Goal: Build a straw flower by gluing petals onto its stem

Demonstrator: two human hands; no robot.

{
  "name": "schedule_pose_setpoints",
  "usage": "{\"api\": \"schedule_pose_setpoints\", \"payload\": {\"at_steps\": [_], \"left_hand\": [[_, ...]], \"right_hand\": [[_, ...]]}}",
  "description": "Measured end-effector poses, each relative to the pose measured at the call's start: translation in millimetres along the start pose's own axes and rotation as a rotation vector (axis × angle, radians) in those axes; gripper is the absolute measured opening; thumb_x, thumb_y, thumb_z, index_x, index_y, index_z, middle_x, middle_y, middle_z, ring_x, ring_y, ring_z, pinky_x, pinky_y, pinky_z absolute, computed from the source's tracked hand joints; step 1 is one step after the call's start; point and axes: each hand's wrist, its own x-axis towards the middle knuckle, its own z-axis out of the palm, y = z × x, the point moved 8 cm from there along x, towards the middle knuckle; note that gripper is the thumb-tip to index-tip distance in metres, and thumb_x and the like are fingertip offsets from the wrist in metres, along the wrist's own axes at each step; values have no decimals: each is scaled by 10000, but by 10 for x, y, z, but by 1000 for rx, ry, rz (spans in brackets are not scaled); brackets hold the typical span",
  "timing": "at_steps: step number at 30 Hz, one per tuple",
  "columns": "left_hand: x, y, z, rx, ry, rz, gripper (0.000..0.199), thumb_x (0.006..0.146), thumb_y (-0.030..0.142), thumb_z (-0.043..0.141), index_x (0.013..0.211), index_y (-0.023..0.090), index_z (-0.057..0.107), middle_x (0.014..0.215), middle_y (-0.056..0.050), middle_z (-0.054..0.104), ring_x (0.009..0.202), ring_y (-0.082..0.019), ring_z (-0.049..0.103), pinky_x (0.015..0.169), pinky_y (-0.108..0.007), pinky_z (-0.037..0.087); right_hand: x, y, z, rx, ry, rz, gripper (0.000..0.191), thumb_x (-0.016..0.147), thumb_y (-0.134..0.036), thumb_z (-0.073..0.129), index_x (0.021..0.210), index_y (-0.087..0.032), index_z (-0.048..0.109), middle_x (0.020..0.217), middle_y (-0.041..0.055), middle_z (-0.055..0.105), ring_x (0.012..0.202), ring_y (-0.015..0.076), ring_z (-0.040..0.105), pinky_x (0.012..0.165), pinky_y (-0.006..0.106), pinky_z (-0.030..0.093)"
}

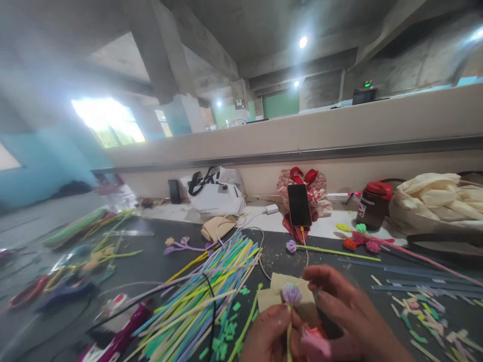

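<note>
A lilac pipe-cleaner flower (292, 293) with a yellow-green stem is pinched between the thumb and fingers of my left hand (267, 329). The flower head points up, in front of a piece of tan cardboard (264, 300). Close on its right, my right hand (350, 309) has its fingers bent and apart, with the fingertips beside the flower. Below that hand is a pink object (316, 346) whose kind I cannot make out; it is partly cut off by the lower edge. Another purple flower (291, 246) on a green stem lies farther back.
A pile of coloured pipe cleaners (211, 291) lies to the left, beside a purple-handled tool (123, 329) and scissors (64, 294). Cut pieces (426, 314) are scattered on the right. At the back stand a phone (299, 206), a white bag (215, 193) and a red-lidded bottle (373, 206).
</note>
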Motion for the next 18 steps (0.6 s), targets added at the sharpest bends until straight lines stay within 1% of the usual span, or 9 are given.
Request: {"api": "schedule_pose_setpoints", "payload": {"at_steps": [3,5,8,11,13,15,16,18], "left_hand": [[-48,72,-1,-42,53,33,181,642,271,716,624,100,661,464,-11,596,391,-56,497,420,-153,323],[-84,141,-20,-58,105,75,173,597,239,748,575,96,653,470,-12,608,396,-45,499,421,-137,329],[-119,241,-43,-59,146,138,179,558,236,766,548,104,646,382,8,559,340,-51,465,382,-145,306],[-120,281,-77,-51,163,140,169,566,235,763,576,111,648,386,7,565,322,-52,445,364,-153,288],[-109,294,-105,-40,169,142,181,571,247,764,598,107,652,395,8,565,325,-45,433,364,-150,279],[-91,289,-128,-27,171,144,212,558,268,774,586,101,647,394,10,556,330,-43,433,367,-146,281],[-82,277,-134,-22,170,143,230,547,282,780,579,100,644,391,11,551,331,-44,433,368,-145,280],[-68,238,-128,-18,164,136,260,526,307,790,573,100,639,386,13,542,334,-45,429,366,-143,270]], "right_hand": [[31,77,-45,28,11,48,350,769,-431,579,1043,-213,584,1033,77,608,962,262,556,741,314,475],[35,121,-28,34,9,91,349,770,-438,587,1037,-214,582,999,69,615,888,244,583,696,299,485],[23,187,29,67,21,143,342,773,-454,585,1018,-216,571,878,40,618,705,195,597,574,266,483],[22,229,83,120,24,164,366,755,-480,592,999,-208,562,889,44,611,706,197,600,539,259,480],[31,230,116,136,-8,177,385,754,-489,586,1005,-199,554,926,57,614,751,212,608,570,273,488],[39,195,143,98,-62,177,375,758,-477,584,1005,-196,556,908,53,622,767,215,610,608,282,486],[41,163,150,66,-83,165,361,756,-464,589,997,-197,563,871,44,627,746,207,610,613,279,480],[36,89,148,21,-83,129,322,745,-441,595,959,-200,581,762,14,618,654,180,593,568,261,460]]}}
